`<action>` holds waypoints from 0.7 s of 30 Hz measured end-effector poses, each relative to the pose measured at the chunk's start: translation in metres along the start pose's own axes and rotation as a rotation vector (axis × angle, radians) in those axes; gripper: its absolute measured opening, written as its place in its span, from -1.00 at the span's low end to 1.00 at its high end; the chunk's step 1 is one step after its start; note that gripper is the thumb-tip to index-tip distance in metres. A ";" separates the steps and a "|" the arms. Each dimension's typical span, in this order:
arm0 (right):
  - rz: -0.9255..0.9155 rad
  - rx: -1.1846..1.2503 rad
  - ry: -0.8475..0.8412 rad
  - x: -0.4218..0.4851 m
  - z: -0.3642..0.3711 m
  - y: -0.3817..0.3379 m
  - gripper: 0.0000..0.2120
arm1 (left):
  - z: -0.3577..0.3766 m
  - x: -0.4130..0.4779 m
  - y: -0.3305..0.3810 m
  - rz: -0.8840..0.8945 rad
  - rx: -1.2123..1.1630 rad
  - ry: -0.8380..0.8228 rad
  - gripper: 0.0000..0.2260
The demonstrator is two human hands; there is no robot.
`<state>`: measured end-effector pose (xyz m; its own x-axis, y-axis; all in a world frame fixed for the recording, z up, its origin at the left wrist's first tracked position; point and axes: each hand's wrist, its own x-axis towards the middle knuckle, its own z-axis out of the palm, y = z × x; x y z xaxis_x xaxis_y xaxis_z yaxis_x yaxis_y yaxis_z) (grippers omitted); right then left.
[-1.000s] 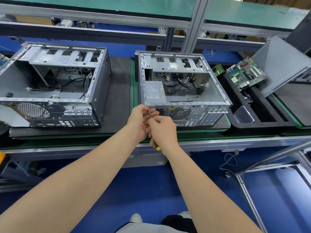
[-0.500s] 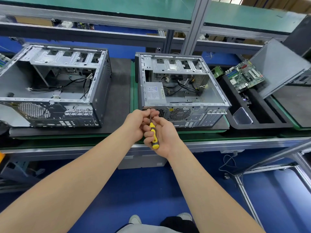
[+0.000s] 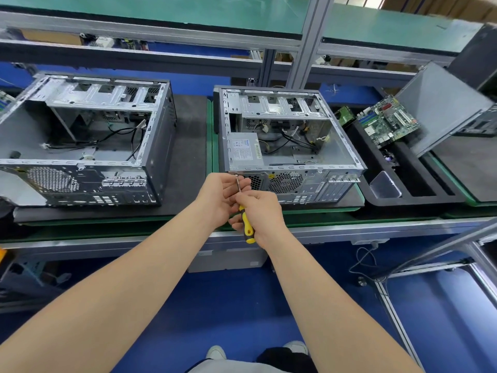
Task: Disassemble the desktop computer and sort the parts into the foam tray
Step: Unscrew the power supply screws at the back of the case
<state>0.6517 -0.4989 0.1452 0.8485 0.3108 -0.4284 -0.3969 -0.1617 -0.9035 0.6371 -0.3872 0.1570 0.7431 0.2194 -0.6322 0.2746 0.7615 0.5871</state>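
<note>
An open desktop case (image 3: 336, 146) lies on its side in the middle of the bench, with a grey power supply (image 3: 244, 153) inside at its near left. My right hand (image 3: 262, 214) is shut on a yellow-and-black screwdriver (image 3: 247, 222), whose tip touches the case's rear top-left corner. My left hand (image 3: 223, 196) pinches the metal shaft just below the tip. A black foam tray (image 3: 414, 195) stands to the right with a green motherboard (image 3: 388, 122) leaning in its far compartment.
A second open case (image 3: 86, 141) lies at the left on a black mat. A grey side panel (image 3: 441, 103) leans behind the tray. A clear plastic box (image 3: 384, 185) sits in the tray's near corner. An aluminium post (image 3: 306, 41) rises behind the case.
My right hand has slid back along the handle, so more of the yellow grip shows. Both hands stay at the case's rear corner; the view has shifted slightly.
</note>
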 end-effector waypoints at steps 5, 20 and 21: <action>-0.056 -0.079 0.095 0.000 0.003 0.000 -0.82 | 0.002 0.001 -0.003 0.012 0.007 0.008 -0.82; -0.103 -0.147 0.111 -0.002 -0.002 0.003 -0.67 | 0.002 0.005 -0.010 -0.031 0.004 -0.004 -0.50; -0.107 -0.152 0.110 -0.002 -0.002 0.003 -0.66 | 0.001 0.006 -0.010 -0.033 0.003 -0.003 -0.51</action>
<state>0.6491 -0.5020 0.1430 0.9195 0.2310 -0.3181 -0.2519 -0.2751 -0.9278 0.6392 -0.3944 0.1477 0.7351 0.1925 -0.6501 0.3008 0.7668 0.5671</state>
